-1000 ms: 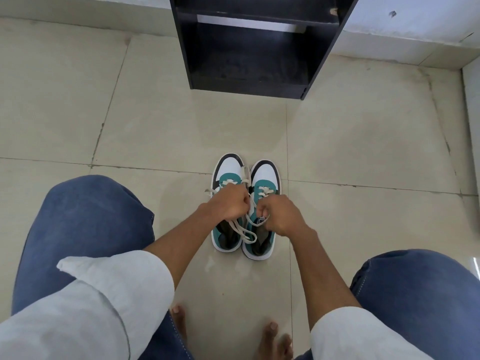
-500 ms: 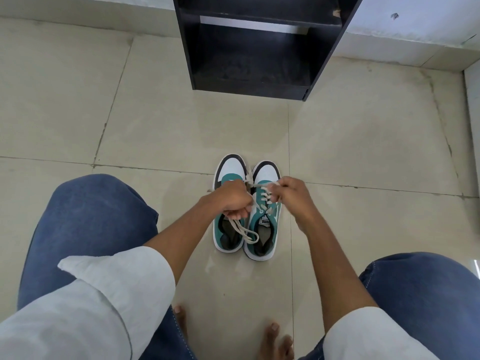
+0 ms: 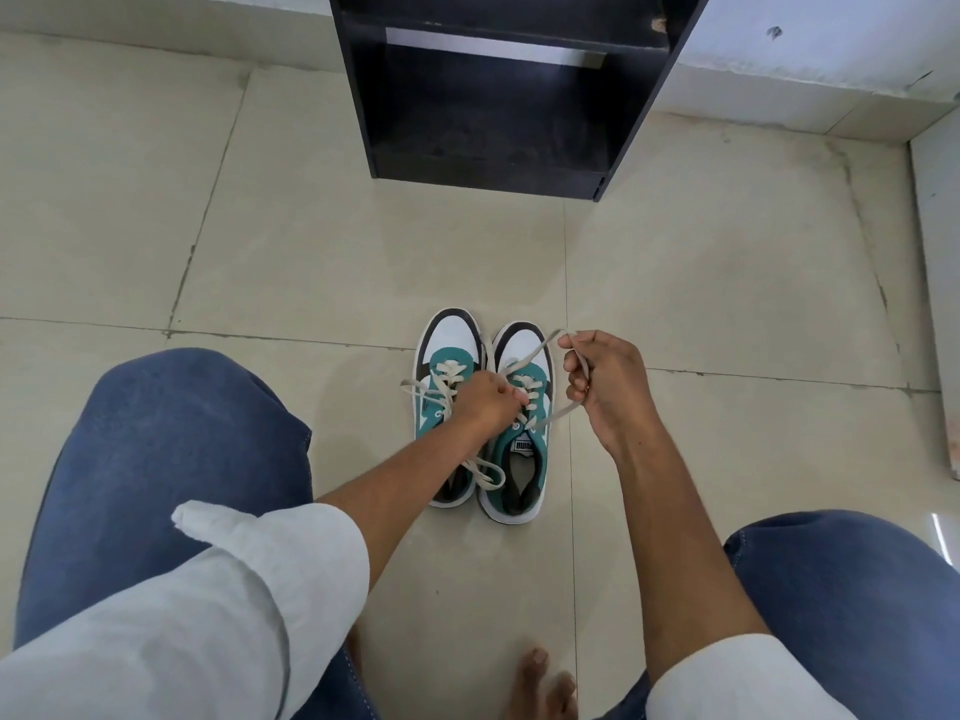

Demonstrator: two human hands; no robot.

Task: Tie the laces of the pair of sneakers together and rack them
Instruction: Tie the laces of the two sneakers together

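Two teal, white and black sneakers stand side by side on the floor, toes pointing away: the left sneaker (image 3: 448,345) and the right sneaker (image 3: 519,459). Cream laces (image 3: 540,350) run between them. My left hand (image 3: 485,402) rests over the lacing of both shoes, fingers closed on the laces. My right hand (image 3: 605,381) is out to the right of the right sneaker, pinching a lace loop pulled taut from the shoes. A loose lace loop (image 3: 485,472) lies over the shoe openings.
A black shoe rack (image 3: 644,96) with open shelves stands on the floor straight ahead, against the wall. My knees in blue jeans (image 3: 171,459) flank the shoes, and my bare feet (image 3: 543,683) are near the bottom edge. A white wall edge (image 3: 935,304) rises on the right.
My right hand has moved right and away from the shoes, drawing a lace out into a taut loop. My left hand has stayed on the laces over the sneakers.
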